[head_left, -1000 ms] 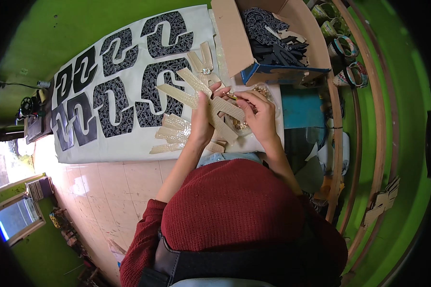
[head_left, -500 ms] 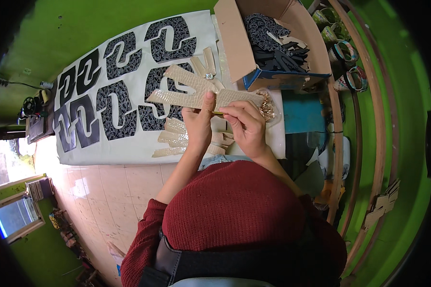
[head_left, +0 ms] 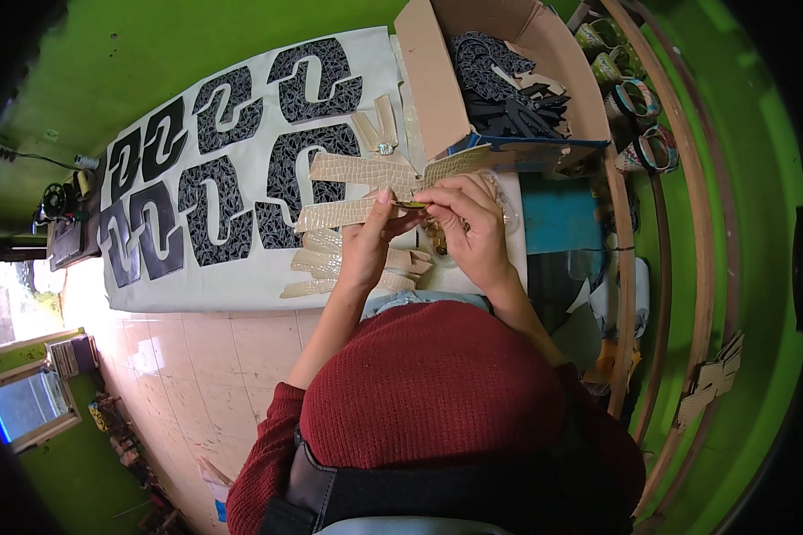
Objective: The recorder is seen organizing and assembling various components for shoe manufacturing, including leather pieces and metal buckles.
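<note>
- Up front, left hand (head_left: 366, 245) grips a beige textured strip (head_left: 348, 169), held above the white sheet (head_left: 241, 276).
- Right hand (head_left: 473, 223) pinches a small gold piece (head_left: 410, 205) against the strip, fingers closed tight on it.
- Black patterned cutouts (head_left: 214, 178) lie on the sheet.
- Cardboard box (head_left: 437, 80) of dark pieces sits just beyond the hands.
</note>
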Demonstrator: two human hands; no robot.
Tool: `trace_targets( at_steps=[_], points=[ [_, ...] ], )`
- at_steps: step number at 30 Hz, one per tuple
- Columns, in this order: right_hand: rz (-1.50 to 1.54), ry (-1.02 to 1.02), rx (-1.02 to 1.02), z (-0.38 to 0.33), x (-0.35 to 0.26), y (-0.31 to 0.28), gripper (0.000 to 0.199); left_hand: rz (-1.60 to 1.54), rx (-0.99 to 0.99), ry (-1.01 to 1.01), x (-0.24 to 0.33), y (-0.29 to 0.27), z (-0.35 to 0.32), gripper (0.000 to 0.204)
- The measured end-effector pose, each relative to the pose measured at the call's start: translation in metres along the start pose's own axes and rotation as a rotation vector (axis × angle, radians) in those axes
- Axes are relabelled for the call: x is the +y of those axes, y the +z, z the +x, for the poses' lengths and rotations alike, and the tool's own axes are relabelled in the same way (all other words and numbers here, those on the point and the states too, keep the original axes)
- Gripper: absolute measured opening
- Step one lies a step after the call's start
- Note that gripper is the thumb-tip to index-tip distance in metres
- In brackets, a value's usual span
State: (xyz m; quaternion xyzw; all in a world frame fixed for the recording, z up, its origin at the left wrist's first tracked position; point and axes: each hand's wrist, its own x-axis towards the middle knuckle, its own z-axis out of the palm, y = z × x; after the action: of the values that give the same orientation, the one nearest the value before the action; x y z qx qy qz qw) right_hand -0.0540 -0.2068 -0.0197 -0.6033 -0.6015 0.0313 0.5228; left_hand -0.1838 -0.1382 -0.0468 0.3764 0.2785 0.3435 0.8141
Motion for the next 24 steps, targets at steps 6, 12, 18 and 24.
trace_targets(
  at_steps=[6,12,18,24],
  points=[
    [0.162,0.136,0.007,-0.0009,-0.0047,-0.0041,0.010,0.044,0.045,0.048,0.0029,0.0058,-0.0012,0.046],
    [0.081,-0.010,-0.002,0.0012,0.0005,-0.0063,0.012,0.107,0.059,0.014,0.0064,0.0058,-0.0021,0.053],
    [0.144,0.016,-0.008,0.0013,0.0017,-0.0060,0.012,0.122,0.037,0.010,0.0038,0.0035,-0.0017,0.055],
    [0.190,0.118,-0.001,0.0005,0.0015,-0.0055,0.012,0.164,0.046,0.006,0.0023,0.0079,-0.0021,0.061]
  ],
)
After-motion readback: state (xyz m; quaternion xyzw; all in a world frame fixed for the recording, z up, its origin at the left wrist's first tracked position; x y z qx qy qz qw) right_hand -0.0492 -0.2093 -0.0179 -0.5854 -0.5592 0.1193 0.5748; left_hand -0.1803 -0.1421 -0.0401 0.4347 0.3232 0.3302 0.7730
